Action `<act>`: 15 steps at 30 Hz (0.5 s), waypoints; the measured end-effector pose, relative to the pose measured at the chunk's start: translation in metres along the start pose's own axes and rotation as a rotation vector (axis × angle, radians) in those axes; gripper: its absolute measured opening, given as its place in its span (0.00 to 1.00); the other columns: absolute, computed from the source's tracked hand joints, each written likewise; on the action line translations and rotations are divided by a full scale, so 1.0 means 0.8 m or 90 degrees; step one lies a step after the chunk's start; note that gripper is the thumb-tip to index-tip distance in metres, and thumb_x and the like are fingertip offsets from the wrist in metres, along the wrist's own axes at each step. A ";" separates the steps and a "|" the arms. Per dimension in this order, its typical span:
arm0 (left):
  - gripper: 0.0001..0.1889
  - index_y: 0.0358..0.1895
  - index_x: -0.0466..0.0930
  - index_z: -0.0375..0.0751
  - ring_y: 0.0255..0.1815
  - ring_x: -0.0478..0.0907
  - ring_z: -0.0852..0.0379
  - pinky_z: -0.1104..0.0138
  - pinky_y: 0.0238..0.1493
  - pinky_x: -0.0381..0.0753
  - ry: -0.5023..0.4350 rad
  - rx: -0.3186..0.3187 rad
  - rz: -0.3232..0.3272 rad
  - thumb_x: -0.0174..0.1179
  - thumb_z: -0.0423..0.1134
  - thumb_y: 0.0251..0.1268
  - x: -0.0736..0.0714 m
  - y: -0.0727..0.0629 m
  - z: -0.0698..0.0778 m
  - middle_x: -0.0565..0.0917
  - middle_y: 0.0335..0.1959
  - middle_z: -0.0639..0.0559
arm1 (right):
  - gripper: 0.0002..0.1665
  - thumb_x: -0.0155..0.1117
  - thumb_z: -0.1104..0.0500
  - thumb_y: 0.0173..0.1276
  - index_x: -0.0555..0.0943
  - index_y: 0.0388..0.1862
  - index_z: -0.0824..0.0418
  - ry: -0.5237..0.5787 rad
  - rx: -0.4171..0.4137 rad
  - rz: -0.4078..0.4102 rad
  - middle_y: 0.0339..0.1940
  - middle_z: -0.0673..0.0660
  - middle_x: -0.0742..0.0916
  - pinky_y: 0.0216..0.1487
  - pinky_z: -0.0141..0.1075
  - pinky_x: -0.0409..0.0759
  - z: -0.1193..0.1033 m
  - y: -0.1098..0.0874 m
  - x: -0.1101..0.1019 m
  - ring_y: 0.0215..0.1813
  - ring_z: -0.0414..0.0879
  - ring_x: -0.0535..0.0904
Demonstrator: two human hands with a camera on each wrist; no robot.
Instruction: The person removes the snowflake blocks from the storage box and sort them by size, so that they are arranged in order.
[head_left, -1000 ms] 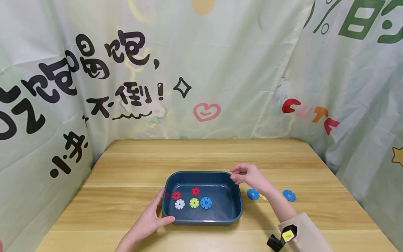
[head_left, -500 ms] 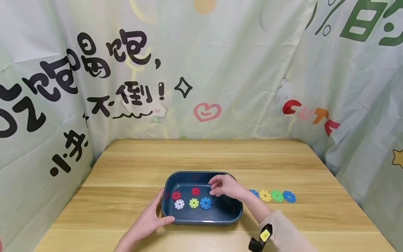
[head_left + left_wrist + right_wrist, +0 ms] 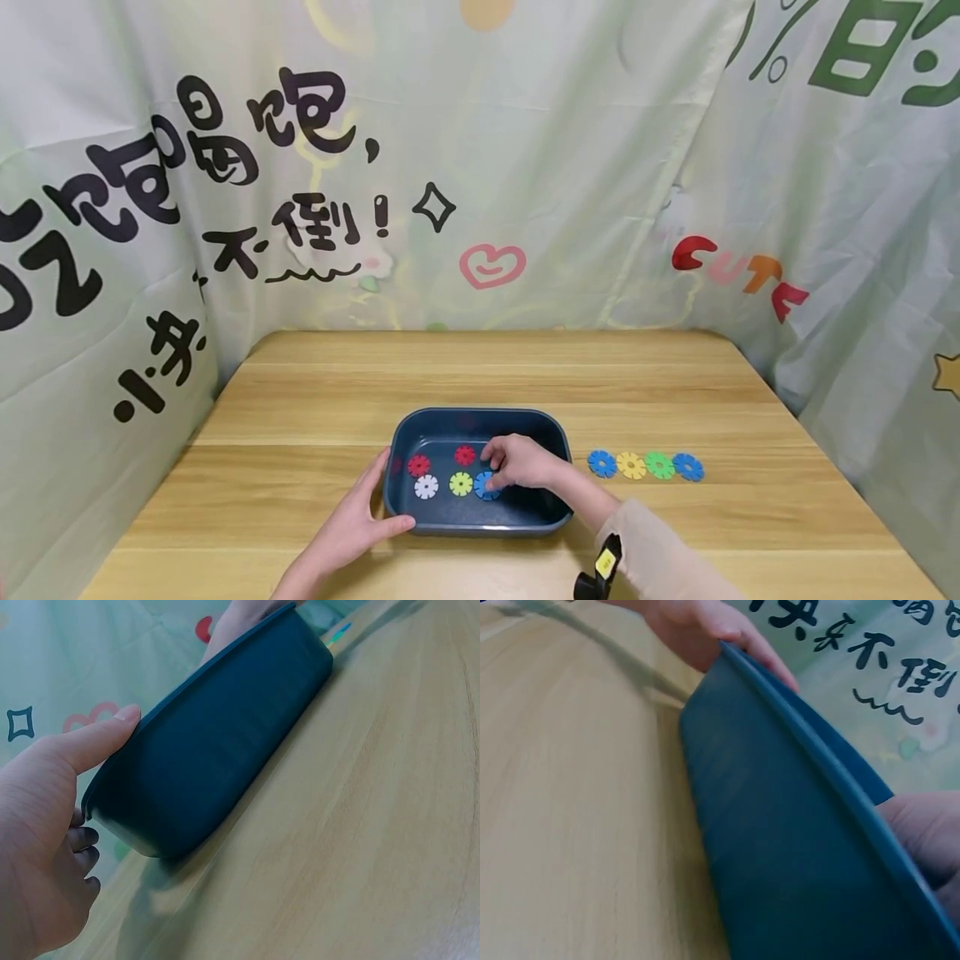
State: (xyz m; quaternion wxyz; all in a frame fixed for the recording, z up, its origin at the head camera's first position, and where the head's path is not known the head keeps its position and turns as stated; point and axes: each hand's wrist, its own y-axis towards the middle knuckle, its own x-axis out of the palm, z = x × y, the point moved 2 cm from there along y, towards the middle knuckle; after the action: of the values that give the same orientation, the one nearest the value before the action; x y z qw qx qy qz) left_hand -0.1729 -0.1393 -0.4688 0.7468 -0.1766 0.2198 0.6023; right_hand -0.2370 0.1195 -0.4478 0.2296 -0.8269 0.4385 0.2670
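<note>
A dark blue tray sits on the wooden table. Inside lie two red gear discs, a white one, a yellow-green one and a blue one. My right hand reaches into the tray, its curled fingertips down on the blue disc, which they partly hide. My left hand grips the tray's front left corner, thumb along the front wall. In the left wrist view the thumb lies on the tray rim. The right wrist view shows the tray's outer wall and little else.
Right of the tray, a row of discs lies on the table: blue, yellow, green, blue. Printed cloth walls enclose the table at the back and on both sides.
My right hand moved left from the tray's back right corner, down into the tray and onto the blue disc. The left hand and the tray stayed put.
</note>
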 end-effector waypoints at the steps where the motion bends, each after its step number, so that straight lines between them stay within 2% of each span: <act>1: 0.52 0.72 0.50 0.40 0.69 0.51 0.35 0.38 0.62 0.51 0.000 -0.001 0.000 0.72 0.49 0.45 0.000 0.000 0.000 0.54 0.71 0.36 | 0.21 0.75 0.64 0.48 0.79 0.42 0.66 -0.024 -0.009 0.000 0.30 0.53 0.79 0.31 0.34 0.74 -0.001 0.000 0.001 0.31 0.43 0.73; 4: 0.53 0.73 0.50 0.40 0.69 0.51 0.35 0.38 0.62 0.51 0.000 -0.004 -0.002 0.72 0.50 0.45 -0.001 0.000 0.001 0.54 0.71 0.36 | 0.21 0.77 0.61 0.46 0.80 0.39 0.63 -0.095 -0.027 0.003 0.30 0.50 0.78 0.36 0.34 0.73 -0.003 0.000 0.003 0.34 0.43 0.71; 7: 0.53 0.73 0.50 0.40 0.69 0.51 0.35 0.38 0.62 0.51 0.000 -0.007 -0.005 0.72 0.50 0.45 -0.002 0.000 0.002 0.54 0.71 0.36 | 0.19 0.78 0.61 0.44 0.80 0.36 0.60 -0.137 -0.031 0.002 0.29 0.49 0.77 0.36 0.34 0.72 -0.002 0.000 0.005 0.34 0.42 0.70; 11: 0.53 0.72 0.50 0.40 0.69 0.51 0.35 0.38 0.62 0.52 0.006 -0.008 -0.006 0.72 0.50 0.45 -0.002 0.000 0.002 0.54 0.71 0.36 | 0.17 0.78 0.62 0.43 0.79 0.31 0.57 -0.155 -0.033 0.001 0.28 0.47 0.75 0.36 0.33 0.71 -0.001 -0.002 0.008 0.33 0.41 0.69; 15: 0.52 0.72 0.50 0.41 0.69 0.52 0.35 0.37 0.62 0.52 0.011 0.000 -0.003 0.72 0.50 0.45 -0.001 -0.001 0.002 0.55 0.71 0.36 | 0.18 0.78 0.64 0.43 0.75 0.28 0.56 -0.145 -0.033 -0.002 0.26 0.47 0.74 0.33 0.32 0.70 -0.001 -0.002 0.009 0.31 0.40 0.69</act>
State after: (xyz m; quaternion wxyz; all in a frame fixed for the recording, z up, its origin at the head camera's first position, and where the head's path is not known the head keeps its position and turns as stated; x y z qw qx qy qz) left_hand -0.1721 -0.1395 -0.4670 0.7462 -0.1822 0.2256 0.5992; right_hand -0.2319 0.1158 -0.4511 0.2566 -0.7977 0.4011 0.3701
